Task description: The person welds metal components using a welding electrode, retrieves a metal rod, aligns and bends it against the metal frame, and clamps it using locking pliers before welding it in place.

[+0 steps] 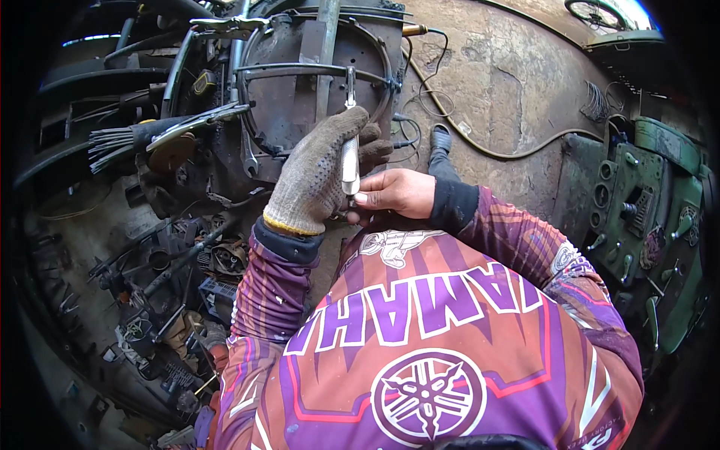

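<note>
My left hand (304,180), in a grey-brown dotted work glove, is closed around silver locking pliers (350,161). The pliers stand lengthwise in front of my chest, their jaw end pointing away over a steel work table (289,120). At the near end, my bare right hand (401,191) is closed, thumb and fingers pinching the pliers' adjusting screw. Some of its fingertips are hidden beneath the tool. Just beyond my hands, a round metal hoop (386,94) with a bar across it lies on the table. Whether the jaws touch that bar I cannot tell.
Left of the hoop are another pair of locking pliers (229,28), a wrench (250,159), a bundle of thin rods (112,146) and a tape measure (202,82). Scrap metal (217,247) litters the left floor. A hose (517,156) crosses the right floor toward a green machine (637,202).
</note>
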The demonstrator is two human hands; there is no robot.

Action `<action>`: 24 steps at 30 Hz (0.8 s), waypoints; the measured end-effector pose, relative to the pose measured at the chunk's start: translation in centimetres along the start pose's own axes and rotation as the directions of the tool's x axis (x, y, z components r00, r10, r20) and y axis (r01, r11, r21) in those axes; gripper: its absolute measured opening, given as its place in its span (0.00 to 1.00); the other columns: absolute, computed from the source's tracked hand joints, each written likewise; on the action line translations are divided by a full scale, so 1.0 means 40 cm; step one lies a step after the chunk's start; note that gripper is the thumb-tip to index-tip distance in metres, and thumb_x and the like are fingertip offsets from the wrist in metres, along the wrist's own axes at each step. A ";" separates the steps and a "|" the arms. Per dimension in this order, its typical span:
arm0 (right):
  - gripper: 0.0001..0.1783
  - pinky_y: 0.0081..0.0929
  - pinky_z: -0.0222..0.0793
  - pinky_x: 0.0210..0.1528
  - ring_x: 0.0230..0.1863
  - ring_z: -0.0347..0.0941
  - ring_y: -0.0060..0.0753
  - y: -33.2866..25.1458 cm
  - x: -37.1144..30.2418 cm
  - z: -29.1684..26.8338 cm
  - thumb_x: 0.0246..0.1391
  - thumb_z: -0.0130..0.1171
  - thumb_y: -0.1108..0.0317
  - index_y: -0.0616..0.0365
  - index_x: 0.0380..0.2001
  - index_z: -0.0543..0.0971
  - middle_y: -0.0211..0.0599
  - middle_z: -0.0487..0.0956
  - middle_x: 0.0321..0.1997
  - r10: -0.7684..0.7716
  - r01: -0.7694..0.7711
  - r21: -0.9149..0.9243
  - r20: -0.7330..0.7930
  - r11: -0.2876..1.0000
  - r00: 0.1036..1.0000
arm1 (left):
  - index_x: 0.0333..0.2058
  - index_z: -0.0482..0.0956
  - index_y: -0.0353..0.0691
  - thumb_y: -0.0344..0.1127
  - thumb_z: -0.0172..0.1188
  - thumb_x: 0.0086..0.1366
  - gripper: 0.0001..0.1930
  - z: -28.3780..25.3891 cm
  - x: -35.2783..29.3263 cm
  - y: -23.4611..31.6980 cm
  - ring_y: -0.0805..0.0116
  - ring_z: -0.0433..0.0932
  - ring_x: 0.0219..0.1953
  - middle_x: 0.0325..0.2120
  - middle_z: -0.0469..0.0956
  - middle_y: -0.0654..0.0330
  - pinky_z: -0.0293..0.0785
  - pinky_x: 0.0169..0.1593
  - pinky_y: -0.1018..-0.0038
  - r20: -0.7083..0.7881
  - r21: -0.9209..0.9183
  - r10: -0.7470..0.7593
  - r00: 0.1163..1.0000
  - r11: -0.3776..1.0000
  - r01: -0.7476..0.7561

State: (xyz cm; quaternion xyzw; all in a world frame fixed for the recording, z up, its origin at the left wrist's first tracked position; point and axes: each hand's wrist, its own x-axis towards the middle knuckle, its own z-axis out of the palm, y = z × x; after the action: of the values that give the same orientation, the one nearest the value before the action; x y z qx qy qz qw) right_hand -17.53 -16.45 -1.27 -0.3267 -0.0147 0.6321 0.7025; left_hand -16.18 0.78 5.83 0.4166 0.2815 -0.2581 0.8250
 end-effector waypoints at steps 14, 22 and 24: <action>0.23 0.23 0.67 0.46 0.40 0.70 0.19 0.022 -0.067 0.058 0.69 0.49 0.52 0.64 0.42 0.79 0.29 0.78 0.36 -0.138 0.074 -0.676 -0.041 0.733 0.990 | 0.62 0.62 0.28 0.40 0.48 0.69 0.27 -0.059 -0.065 -0.078 0.44 0.73 0.57 0.55 0.72 0.41 0.69 0.62 0.51 0.286 -0.121 0.086 0.954 0.991 -0.053; 0.15 0.24 0.70 0.39 0.36 0.72 0.20 -0.031 -0.119 0.138 0.65 0.57 0.60 0.64 0.42 0.79 0.30 0.79 0.35 -0.190 0.128 -0.290 -0.195 0.948 0.962 | 0.60 0.64 0.27 0.40 0.51 0.67 0.28 -0.042 -0.123 -0.021 0.47 0.72 0.58 0.54 0.74 0.43 0.63 0.65 0.56 0.457 -0.375 0.366 0.811 0.906 -0.198; 0.12 0.22 0.68 0.36 0.32 0.70 0.20 -0.031 -0.109 0.154 0.59 0.63 0.63 0.62 0.36 0.78 0.29 0.78 0.31 -0.398 0.212 -0.553 -0.241 0.806 0.885 | 0.59 0.65 0.26 0.40 0.51 0.67 0.27 -0.030 -0.117 -0.015 0.48 0.72 0.58 0.53 0.74 0.44 0.62 0.65 0.57 0.464 -0.424 0.408 0.786 0.882 -0.208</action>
State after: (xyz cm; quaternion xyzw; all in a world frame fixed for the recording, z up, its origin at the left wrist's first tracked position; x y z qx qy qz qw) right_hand -19.99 -17.65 5.89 -0.6000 -0.1117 0.4146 0.6750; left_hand -20.19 2.38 8.10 0.2140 0.0056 -0.1699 0.9619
